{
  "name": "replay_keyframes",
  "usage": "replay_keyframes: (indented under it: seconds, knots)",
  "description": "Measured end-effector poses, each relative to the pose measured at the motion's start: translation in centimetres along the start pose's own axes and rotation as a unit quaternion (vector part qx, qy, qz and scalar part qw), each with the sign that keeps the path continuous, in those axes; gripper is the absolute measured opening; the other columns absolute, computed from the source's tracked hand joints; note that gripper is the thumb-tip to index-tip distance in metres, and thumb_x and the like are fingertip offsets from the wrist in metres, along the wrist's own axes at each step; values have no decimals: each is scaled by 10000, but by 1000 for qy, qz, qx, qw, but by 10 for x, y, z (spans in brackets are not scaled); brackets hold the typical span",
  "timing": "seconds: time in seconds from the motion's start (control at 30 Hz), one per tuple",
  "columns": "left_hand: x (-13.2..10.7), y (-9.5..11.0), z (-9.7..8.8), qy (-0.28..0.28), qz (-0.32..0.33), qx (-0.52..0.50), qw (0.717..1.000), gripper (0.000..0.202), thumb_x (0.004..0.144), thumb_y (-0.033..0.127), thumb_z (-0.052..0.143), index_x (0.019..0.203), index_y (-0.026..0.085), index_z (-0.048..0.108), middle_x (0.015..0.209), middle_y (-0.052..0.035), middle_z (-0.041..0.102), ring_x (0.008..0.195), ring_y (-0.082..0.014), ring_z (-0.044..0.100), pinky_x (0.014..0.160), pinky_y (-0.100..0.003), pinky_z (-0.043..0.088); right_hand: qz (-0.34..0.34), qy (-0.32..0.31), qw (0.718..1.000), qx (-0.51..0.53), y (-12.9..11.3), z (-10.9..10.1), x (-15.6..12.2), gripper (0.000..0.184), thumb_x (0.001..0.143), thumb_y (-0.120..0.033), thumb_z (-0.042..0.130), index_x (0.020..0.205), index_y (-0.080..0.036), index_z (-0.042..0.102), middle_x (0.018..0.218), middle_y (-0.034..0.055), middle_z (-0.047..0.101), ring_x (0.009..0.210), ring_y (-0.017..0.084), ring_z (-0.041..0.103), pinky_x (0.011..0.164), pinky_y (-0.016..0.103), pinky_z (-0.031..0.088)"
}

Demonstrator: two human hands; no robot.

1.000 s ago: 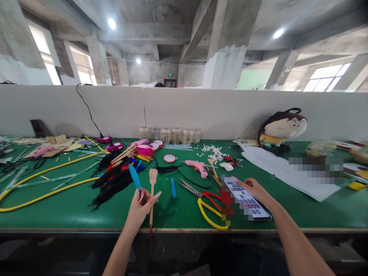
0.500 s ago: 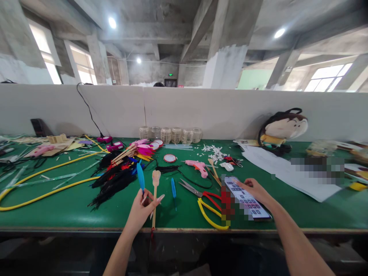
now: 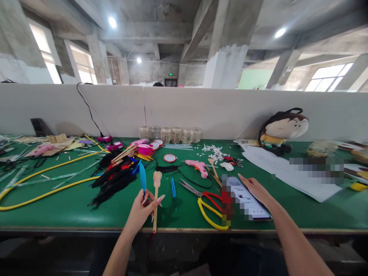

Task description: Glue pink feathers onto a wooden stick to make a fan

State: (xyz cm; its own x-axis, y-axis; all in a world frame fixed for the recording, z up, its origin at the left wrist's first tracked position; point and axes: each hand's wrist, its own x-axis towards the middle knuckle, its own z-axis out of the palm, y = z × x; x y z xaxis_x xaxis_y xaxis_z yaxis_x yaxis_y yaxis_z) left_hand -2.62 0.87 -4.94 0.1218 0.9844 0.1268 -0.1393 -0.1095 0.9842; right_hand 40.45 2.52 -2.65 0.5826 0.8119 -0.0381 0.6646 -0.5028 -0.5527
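My left hand (image 3: 141, 209) is closed around a blue feather (image 3: 143, 176) and a flat wooden stick (image 3: 155, 199) with a wider, shaped head; both point upward. A second blue feather (image 3: 173, 188) lies on the table just right of that hand. Over the right edge of a smartphone (image 3: 247, 197) hovers my right hand (image 3: 255, 188), fingers stretched out and holding nothing. The phone's screen is lit, and part of it is blurred out. Between the hands lie large scissors (image 3: 198, 193) with red and yellow handles, blades apart.
Behind them rest a pink glue gun (image 3: 197, 166), scattered white bits (image 3: 215, 152) and a round lid (image 3: 170, 158). Black feathers (image 3: 112, 188) and pink-tipped sticks (image 3: 132, 149) pile up at left. Glass jars (image 3: 171, 135) line the partition. White paper (image 3: 287, 172) and a plush bag (image 3: 283, 132) occupy the right.
The phone's screen has switched from a grid of icons to a mostly white page. My right fingers have lifted off the screen toward its edge. The left hand has barely shifted.
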Motion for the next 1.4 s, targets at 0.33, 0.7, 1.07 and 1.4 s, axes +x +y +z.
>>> replay_keyframes:
  seconds: [0.33, 0.7, 1.07, 1.4]
  knots:
    - [1, -3, 0, -11, 4, -30, 999, 391, 621, 331, 696, 655, 197, 330, 616, 90, 475, 533, -57, 517, 524, -185, 475, -38, -65, 996, 36, 10, -6, -6, 597, 578, -683, 496, 890, -175, 475, 870, 80, 582, 762, 209, 554, 625, 286, 429]
    - [-1, 0, 2, -34, 13, 70, 997, 351, 628, 321, 682, 659, 197, 355, 592, 92, 331, 554, -60, 361, 566, -189, 388, -103, -56, 992, 48, 45, -13, -48, 671, 563, -628, 510, 1094, -220, 494, 1109, 111, 531, 843, 245, 535, 759, 324, 443]
    - [-2, 6, 4, -83, 22, 120, 989, 353, 645, 375, 661, 645, 198, 356, 561, 97, 310, 513, -66, 307, 484, -191, 290, -104, -33, 990, 94, 50, -9, -52, 555, 519, -538, 563, 1010, -279, 548, 1163, 102, 515, 1071, 303, 475, 862, 320, 417]
    - [-2, 7, 2, -69, 16, 89, 993, 369, 639, 367, 671, 638, 191, 345, 565, 99, 350, 510, -54, 322, 497, -188, 299, -102, -55, 988, 97, 48, -12, -60, 602, 539, -512, 572, 1089, -281, 497, 1228, 92, 463, 1132, 299, 418, 925, 313, 357]
